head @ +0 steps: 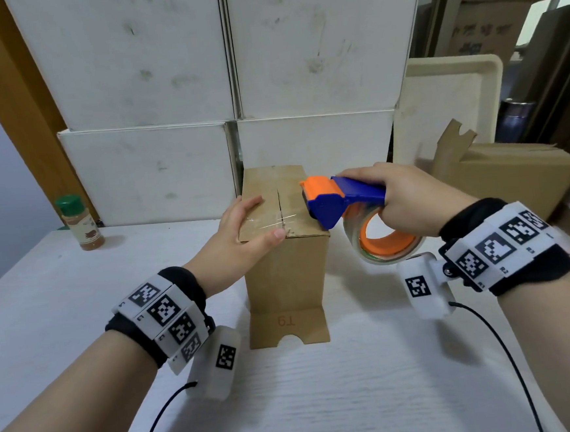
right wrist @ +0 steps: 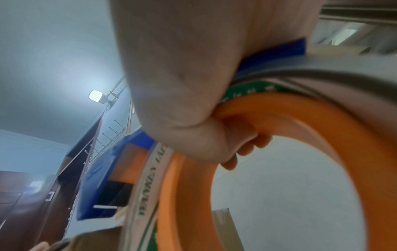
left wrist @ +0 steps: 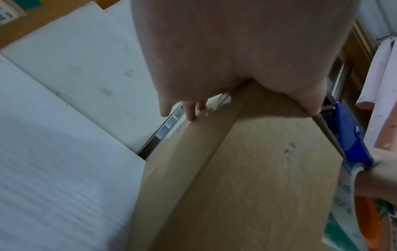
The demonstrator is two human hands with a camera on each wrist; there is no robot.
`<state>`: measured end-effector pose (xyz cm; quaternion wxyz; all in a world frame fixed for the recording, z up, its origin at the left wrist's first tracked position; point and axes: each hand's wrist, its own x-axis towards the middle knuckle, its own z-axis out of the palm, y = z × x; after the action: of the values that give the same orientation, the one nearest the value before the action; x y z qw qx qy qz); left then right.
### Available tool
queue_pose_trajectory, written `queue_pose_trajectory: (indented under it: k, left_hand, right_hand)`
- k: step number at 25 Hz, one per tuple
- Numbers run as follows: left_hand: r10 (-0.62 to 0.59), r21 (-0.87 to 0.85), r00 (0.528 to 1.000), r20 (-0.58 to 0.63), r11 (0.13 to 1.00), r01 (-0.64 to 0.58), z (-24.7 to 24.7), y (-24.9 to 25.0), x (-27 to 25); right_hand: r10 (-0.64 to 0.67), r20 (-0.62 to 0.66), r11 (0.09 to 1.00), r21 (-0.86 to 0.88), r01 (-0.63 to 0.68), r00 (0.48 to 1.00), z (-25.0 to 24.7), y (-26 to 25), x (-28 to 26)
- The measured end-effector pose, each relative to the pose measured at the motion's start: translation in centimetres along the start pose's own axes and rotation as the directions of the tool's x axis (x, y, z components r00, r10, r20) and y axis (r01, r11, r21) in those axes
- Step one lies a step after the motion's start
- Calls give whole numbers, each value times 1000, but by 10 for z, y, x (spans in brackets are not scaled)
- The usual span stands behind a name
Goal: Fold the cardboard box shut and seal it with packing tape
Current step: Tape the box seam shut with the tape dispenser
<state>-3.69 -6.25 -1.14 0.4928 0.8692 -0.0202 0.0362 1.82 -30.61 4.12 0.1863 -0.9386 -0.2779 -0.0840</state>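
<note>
A tall brown cardboard box (head: 286, 277) stands upright on the white wood-grain counter (head: 375, 379), its top flaps folded shut and a strip of clear tape (head: 270, 221) crossing the centre seam near the front edge. The person's left hand (head: 244, 232) lies flat on the left flap, fingers straight, thumb along the front rim. The right hand (head: 408, 199) grips the blue handle of a blue-and-orange packing tape dispenser (head: 330, 200), whose nose meets the box's top right edge; its clear roll on an orange core (head: 384, 242) hangs off the box's right side.

Bare counter lies open in front of the box and to both sides. Stacked white cartons (head: 218, 84) stand close behind it, a green-capped spice jar (head: 79, 221) sits well apart at the left, and another brown cardboard carton (head: 512, 174) sits at the right.

The box's lower front flap reads "T9", upside down. On the roll's edge the right wrist view shows blurred letters, "WANKEN" legible, the rest not. The jar's label is too small to read. Both wrist views are largely blocked by the hands.
</note>
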Motion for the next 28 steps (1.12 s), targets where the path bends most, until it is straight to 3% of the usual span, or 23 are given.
queue_pose_trajectory:
  k: [10,18,24,28]
  left_hand:
    - [1,10,1000,-16,1000,-1,-1,1,-2]
    - [8,1,1000,-28,1000,-8,0,-2,0]
    - [-19,18,999,43,1000,18,-8,6,-3]
    - [-12,284,999,-48,958,26,-16,28,6]
  right_hand:
    - [60,10,996,66,-60,998,3,7,-13]
    - [110,-43,966,240,-97,993,29,17,-19]
    - [130,-49,933,345,-106,990,45,26,-21]
    - [136,-53,911,398,-104,989,51,26,-22]
